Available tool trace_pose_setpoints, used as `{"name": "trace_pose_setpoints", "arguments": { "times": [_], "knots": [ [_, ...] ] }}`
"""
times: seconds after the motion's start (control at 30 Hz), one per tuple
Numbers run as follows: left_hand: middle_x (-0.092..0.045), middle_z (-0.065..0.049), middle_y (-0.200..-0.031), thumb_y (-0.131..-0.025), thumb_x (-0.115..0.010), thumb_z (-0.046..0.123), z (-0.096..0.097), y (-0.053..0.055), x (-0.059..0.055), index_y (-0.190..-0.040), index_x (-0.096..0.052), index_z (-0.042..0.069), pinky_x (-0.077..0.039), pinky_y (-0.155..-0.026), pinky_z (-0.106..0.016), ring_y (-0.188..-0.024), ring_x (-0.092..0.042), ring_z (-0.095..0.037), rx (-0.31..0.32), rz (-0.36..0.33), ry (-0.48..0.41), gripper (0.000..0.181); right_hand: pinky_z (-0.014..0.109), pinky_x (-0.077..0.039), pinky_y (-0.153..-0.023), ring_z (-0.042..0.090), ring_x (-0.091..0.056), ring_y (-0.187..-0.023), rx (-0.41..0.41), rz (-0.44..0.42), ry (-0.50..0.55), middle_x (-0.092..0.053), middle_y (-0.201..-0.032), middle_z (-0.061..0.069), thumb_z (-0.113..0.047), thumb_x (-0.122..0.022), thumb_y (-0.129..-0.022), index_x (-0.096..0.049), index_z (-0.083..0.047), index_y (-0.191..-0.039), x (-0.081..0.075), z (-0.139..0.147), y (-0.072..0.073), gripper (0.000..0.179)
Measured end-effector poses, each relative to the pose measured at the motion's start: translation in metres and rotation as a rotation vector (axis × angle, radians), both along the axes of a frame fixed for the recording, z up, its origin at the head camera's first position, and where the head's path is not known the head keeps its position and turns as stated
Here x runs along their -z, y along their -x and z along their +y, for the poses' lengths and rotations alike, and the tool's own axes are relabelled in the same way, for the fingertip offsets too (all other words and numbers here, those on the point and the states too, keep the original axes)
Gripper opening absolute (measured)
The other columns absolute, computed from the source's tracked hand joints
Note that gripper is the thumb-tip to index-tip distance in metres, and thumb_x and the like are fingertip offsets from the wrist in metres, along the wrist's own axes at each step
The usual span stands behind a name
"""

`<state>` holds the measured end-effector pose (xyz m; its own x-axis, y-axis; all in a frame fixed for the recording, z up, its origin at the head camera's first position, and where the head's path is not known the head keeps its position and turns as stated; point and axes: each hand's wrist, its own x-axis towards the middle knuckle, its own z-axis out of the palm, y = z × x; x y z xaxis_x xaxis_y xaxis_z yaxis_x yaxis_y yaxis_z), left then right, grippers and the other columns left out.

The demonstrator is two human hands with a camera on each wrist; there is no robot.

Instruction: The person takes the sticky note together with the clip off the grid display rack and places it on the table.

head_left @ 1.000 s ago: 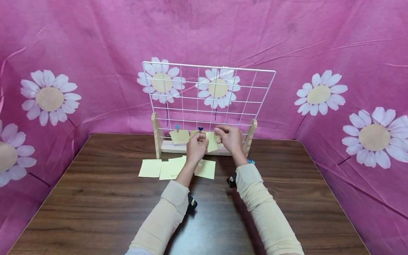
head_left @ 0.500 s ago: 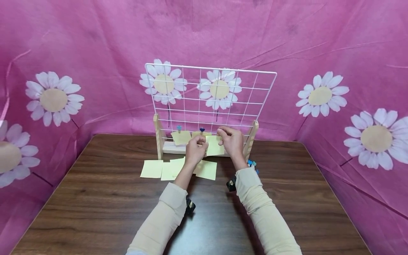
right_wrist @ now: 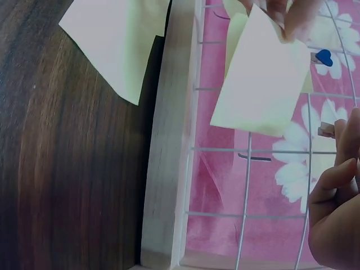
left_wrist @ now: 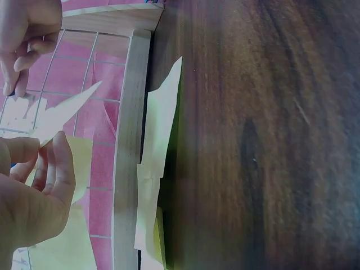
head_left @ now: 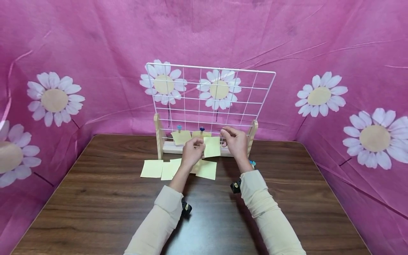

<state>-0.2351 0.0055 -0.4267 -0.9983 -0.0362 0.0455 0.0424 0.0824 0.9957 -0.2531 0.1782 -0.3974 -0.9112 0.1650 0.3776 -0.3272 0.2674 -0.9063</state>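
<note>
My left hand (head_left: pixel 193 153) pinches a yellow sticky note (head_left: pixel 211 146) by its edge, in front of the white wire grid (head_left: pixel 224 103). To the right, my right hand (head_left: pixel 236 141) pinches a small wooden clothespin (right_wrist: pixel 326 130), largely hidden by the fingers; it stands apart from the note. On the grid's lower part hang two more notes: one note (head_left: pixel 181 137) under a light blue peg (head_left: pixel 179 128), the other (head_left: pixel 196 134) under a peg with a dark blue heart (right_wrist: pixel 324 57), partly covered by my left hand and the held note.
Several yellow notes (head_left: pixel 151 169) lie on the brown wooden table (head_left: pixel 95 205) before the grid. Wooden posts (head_left: pixel 157 138) and a base bar (head_left: pixel 172 147) carry the grid. Blue pegs (head_left: pixel 253 164) lie by my right wrist. A pink flowered cloth (head_left: pixel 204 32) hangs behind.
My hands have drawn apart: the left has shifted slightly left with the note, and the right has moved slightly right, away from the note's edge.
</note>
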Motion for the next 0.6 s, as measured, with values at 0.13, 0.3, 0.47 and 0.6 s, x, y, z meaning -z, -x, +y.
{"name": "trace_pose_setpoints", "arguments": {
  "times": [0.13, 0.3, 0.47, 0.6],
  "knots": [
    [-0.063, -0.013, -0.099, -0.093, -0.064, -0.001, -0.003, -0.003, 0.001, -0.112, -0.068, -0.005, -0.064, -0.058, -0.027, -0.067, -0.06, -0.011, 0.009, -0.013, -0.029, 0.02, 0.019, -0.052, -0.043, 0.005, -0.058, -0.043, -0.014, -0.027, 0.006, -0.073, -0.091, 0.027, -0.01, -0.072, -0.096, -0.075, 0.005, -0.109, 0.0, 0.007, -0.005, 0.02],
    [-0.064, -0.013, -0.101, -0.094, -0.063, -0.001, -0.008, -0.005, 0.001, -0.114, -0.069, -0.005, -0.065, -0.062, -0.028, -0.075, -0.062, -0.012, 0.014, -0.032, -0.057, 0.021, 0.014, -0.044, -0.039, 0.016, -0.062, -0.044, -0.007, -0.056, 0.012, -0.072, -0.093, 0.028, -0.014, -0.072, -0.096, -0.074, 0.006, -0.11, 0.003, 0.014, -0.009, 0.024],
    [-0.063, -0.014, -0.103, -0.094, -0.063, -0.002, -0.011, -0.008, 0.0, -0.116, -0.068, -0.005, -0.065, -0.065, -0.028, -0.076, -0.063, -0.014, 0.028, -0.047, -0.082, 0.023, 0.013, -0.044, -0.038, 0.011, -0.06, -0.042, 0.039, -0.051, -0.022, -0.073, -0.09, 0.026, -0.013, -0.072, -0.096, -0.075, 0.005, -0.107, 0.009, 0.019, -0.012, 0.022],
    [-0.062, -0.015, -0.104, -0.094, -0.062, -0.003, -0.012, -0.011, 0.001, -0.118, -0.068, -0.006, -0.065, -0.067, -0.029, -0.075, -0.063, -0.014, 0.042, -0.059, -0.099, 0.025, 0.014, -0.042, -0.038, 0.021, -0.062, -0.045, 0.049, -0.064, -0.045, -0.073, -0.089, 0.024, -0.015, -0.072, -0.096, -0.076, 0.003, -0.106, 0.011, 0.023, -0.016, 0.021]
  ]
}}
